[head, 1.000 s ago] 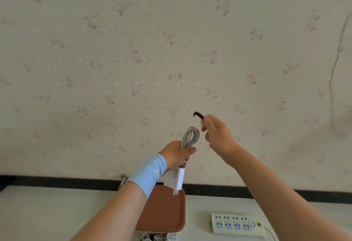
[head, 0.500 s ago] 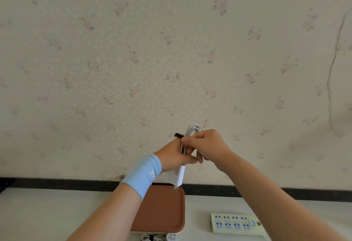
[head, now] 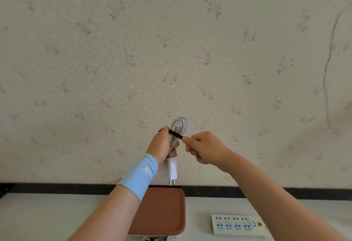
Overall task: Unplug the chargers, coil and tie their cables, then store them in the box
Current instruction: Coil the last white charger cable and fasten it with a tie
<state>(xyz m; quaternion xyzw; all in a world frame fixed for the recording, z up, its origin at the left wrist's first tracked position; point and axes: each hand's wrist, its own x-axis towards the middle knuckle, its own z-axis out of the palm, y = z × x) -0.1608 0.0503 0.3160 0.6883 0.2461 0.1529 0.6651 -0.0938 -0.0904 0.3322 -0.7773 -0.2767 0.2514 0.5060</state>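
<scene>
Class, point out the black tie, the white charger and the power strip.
black tie (head: 176,134), head view, strap's middle across the coil.
white charger (head: 172,168), head view, its body.
power strip (head: 238,225), head view, its socket face.

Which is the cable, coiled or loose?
Coiled: cable loops bunch in the left hand; the right hand pinches a black tie across them.

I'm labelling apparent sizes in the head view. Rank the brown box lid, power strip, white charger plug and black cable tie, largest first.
Largest to smallest: brown box lid; power strip; white charger plug; black cable tie. Plug and tie are held up, likely nearer the camera, so real sizes are unsure.
</scene>
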